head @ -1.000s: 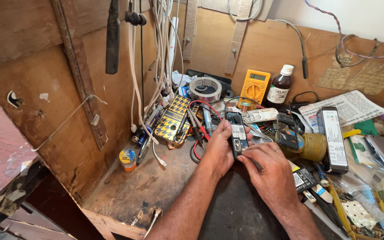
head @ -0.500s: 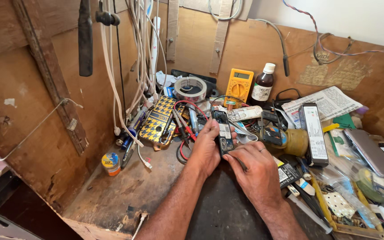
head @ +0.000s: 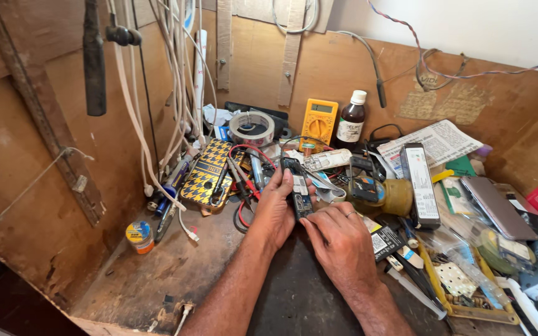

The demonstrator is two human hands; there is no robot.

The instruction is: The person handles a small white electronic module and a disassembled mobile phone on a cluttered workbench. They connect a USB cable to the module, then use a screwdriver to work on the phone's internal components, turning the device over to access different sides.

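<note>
We kept our left hand [head: 276, 214] closed around the opened phone [head: 296, 186], propped above the cluttered tabletop [head: 157, 280], so our right hand [head: 340, 239] fingertips could pinch its lower edge.

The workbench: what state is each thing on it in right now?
Opened phone: back off, held in left hand.
Right hand: fingertips on the phone's lower end.
Brown bottle: upright, capped.
Yellow multimeter: propped against the wall.
Tape roll: lying flat.
</note>
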